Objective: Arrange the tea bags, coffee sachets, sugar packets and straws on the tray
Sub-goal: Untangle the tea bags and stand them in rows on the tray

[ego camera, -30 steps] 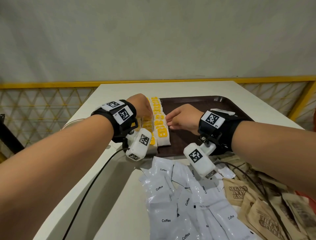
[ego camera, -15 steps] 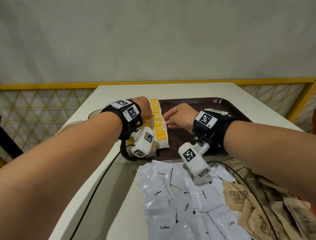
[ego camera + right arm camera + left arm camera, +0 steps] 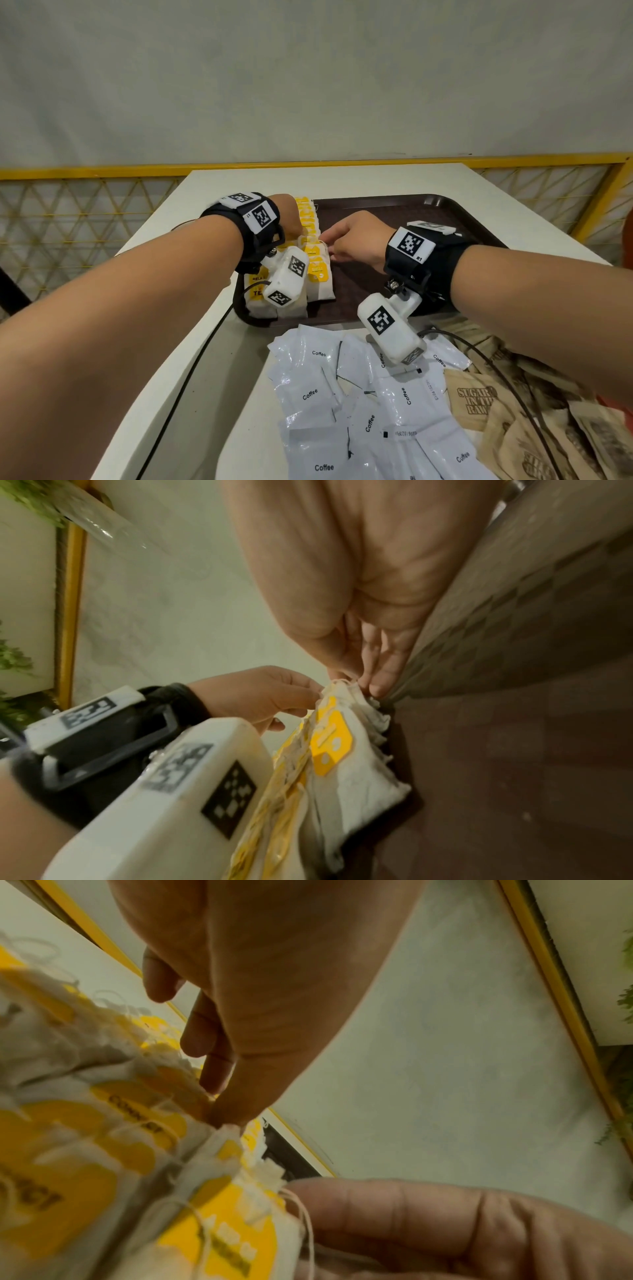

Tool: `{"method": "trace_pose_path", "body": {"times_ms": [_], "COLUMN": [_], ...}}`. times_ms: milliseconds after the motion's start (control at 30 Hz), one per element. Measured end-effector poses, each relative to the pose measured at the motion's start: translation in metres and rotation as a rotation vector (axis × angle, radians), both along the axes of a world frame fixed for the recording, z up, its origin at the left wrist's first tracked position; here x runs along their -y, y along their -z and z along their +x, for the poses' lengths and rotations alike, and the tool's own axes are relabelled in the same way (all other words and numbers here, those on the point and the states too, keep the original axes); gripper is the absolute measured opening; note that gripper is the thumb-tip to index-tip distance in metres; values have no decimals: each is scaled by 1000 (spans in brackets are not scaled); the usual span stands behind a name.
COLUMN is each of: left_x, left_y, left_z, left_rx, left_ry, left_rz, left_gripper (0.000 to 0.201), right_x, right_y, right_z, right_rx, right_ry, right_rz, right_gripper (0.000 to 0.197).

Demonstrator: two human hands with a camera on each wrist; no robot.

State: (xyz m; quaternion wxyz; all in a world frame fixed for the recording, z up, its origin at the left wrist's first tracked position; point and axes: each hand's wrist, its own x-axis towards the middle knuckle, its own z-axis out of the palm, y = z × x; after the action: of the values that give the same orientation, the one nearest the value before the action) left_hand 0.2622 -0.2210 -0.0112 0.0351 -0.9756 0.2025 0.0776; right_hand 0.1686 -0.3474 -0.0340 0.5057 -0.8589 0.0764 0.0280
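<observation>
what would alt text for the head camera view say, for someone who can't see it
Both hands work at a row of yellow-tagged tea bags along the left side of a dark brown tray, the left hand above them, the right hand touching their edge. White coffee sachets and brown sugar packets lie piled on the table in front.

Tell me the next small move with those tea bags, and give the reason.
Probably let go and reach for a coffee sachet. The tea bags already stand in a row at the tray's left edge, both hands touching their tops, while the sachets lie loose on the table.
</observation>
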Motion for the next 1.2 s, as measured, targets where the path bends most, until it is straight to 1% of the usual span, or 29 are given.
{"method": "trace_pose_path", "body": {"times_ms": [133, 267, 467, 567, 667, 767, 867, 1000, 1133, 1200], "left_x": [1, 6, 7, 0, -7, -9, -5, -1, -1, 0], "left_y": [-4, -9, -4, -12, -17, -16, -14, -13, -12, -13], "left_z": [1, -1, 4, 3, -1, -5, -7, -8, -5, -4], "left_rx": [-2, 27, 57, 23, -33, -42, -17, 14, -11, -40], "left_ry": [0, 5, 5, 12, 12, 26, 50, 40, 66, 64], "left_rz": [-31, -86, -106, -176, -192, -153, -59, 39, 136, 131], "left_gripper": [32, 33, 32, 37, 36, 38, 38, 39, 27, 21], "right_x": [0, -2, 2, 5, 6, 4, 2, 1, 3, 3], "right_y": [1, -2, 1, 2, 3, 4, 4, 3, 2, 2], "right_z": [0, -3, -1, 1, 2, 3, 3, 1, 1, 0], "right_rx": [9, 22, 12, 5, -1, -14, -15, -11, -9, -8], "right_ry": [-17, -16, -5, -3, -4, -5, -16, -7, -16, -22], "right_rz": [-18, -2, 35, 56, 65, 66, 37, 30, 6, -7], "right_gripper": [30, 29, 24, 21, 21, 27, 32, 25, 28, 28]}}
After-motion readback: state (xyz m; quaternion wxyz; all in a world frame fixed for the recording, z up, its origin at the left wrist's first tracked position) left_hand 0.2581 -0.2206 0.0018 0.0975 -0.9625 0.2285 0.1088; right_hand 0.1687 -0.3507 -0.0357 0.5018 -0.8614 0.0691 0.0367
